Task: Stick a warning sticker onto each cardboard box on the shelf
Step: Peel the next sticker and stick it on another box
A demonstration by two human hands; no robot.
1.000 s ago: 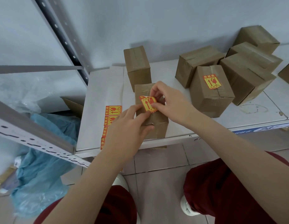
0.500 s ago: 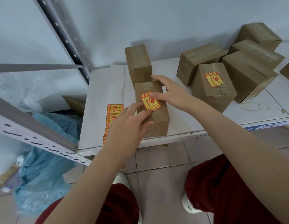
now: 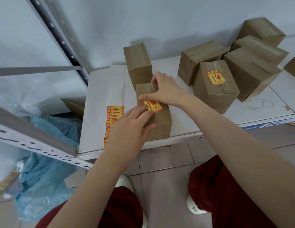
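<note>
A small cardboard box (image 3: 160, 122) stands at the front edge of the white shelf (image 3: 267, 106). A yellow and red warning sticker (image 3: 153, 106) lies flat on its top. My right hand (image 3: 165, 89) spreads over the box's far end, thumb pressing beside the sticker. My left hand (image 3: 132, 125) rests on the near left part of the box, fingertips on the sticker's lower edge. A sheet of more stickers (image 3: 114, 112) lies left of the box, partly under my left hand. Another box (image 3: 216, 88) to the right carries a sticker.
A plain box (image 3: 137, 63) stands just behind the one under my hands. Several more plain boxes (image 3: 252, 66) crowd the back right. A grey shelf upright (image 3: 64, 41) rises at the left. Blue plastic sheeting (image 3: 49, 162) lies on the tiled floor.
The sticker, held curled in the air over the box a second ago, now lies flat on its top. My right hand has moved over the box's far end.
</note>
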